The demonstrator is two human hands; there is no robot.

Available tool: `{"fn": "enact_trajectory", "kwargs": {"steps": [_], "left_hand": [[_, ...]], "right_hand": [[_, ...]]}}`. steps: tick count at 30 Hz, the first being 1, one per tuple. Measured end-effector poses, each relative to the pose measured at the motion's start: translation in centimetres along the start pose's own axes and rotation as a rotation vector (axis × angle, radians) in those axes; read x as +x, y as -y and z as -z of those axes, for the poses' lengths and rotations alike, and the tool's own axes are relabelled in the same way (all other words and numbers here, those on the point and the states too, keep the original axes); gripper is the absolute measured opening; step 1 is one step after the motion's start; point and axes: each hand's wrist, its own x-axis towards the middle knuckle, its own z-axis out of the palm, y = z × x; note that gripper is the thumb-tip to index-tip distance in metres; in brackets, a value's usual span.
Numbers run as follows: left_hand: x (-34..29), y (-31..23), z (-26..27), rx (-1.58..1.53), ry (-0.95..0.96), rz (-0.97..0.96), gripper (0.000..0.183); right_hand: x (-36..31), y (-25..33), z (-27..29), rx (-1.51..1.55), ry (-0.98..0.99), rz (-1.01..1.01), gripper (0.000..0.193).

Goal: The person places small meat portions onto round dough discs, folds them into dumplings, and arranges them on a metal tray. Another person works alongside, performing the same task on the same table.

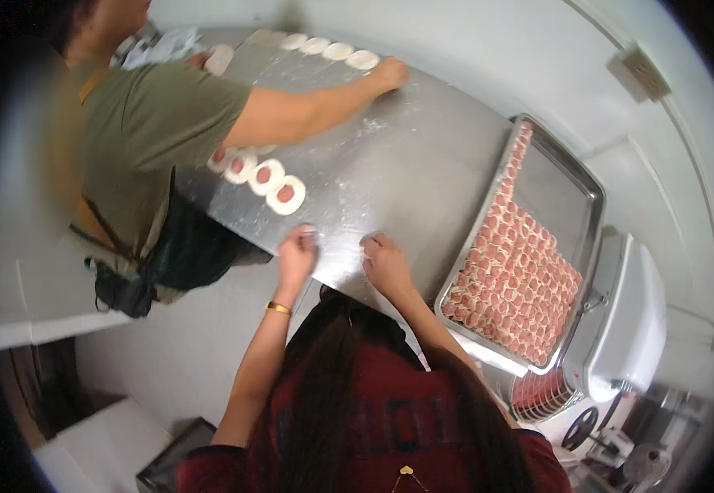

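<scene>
My left hand (298,251) is raised at the near edge of the steel table (423,164), its fingers curled together. To its right, over the same edge, my right hand (386,261) is curled too. Whether something small sits in either hand's fingers is too blurred to tell. Just beyond my left hand lies a row of round dough wrappers (299,203), each topped with pink meat filling (285,193). On the right, a metal tray (511,136) holds many small open-topped dumplings (515,279) in close rows; its far right part shows bare metal.
A co-worker in a green shirt (147,123) stands at the left, one hand (390,74) reaching over the far table edge beside plain dough rounds (338,52). Flour dusts the tabletop. A white mixer (632,320) with a wire guard (542,398) stands beyond the tray.
</scene>
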Motion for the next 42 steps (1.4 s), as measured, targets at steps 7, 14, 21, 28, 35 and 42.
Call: {"fn": "enact_trajectory", "kwargs": {"steps": [7,14,21,28,35,42], "left_hand": [[7.2,2.5,2.7,0.273,-0.233,0.018,0.031],[7.9,2.3,1.7,0.29,-0.195,0.246,0.033],[6.8,4.6,1.2,0.171,-0.246,0.182,0.03],[5.4,3.7,1.6,0.233,-0.195,0.214,0.035],[5.2,3.6,1.4,0.24,-0.223,0.177,0.03],[5.0,3.8,1.6,0.231,-0.207,0.149,0.028]], "right_hand": [[-1.5,-10.2,13.4,0.139,-0.424,-0.396,0.028],[-5.4,-24.9,29.4,-0.236,-0.622,-0.639,0.038],[-6.0,-30.8,30.0,-0.38,-0.348,-0.618,0.03],[-7.3,-30.9,30.4,-0.241,-0.201,-0.521,0.032],[-8.5,-29.7,30.7,-0.152,-0.185,-0.463,0.035],[-8.8,-29.9,30.1,0.018,-0.229,-0.543,0.036]]}}
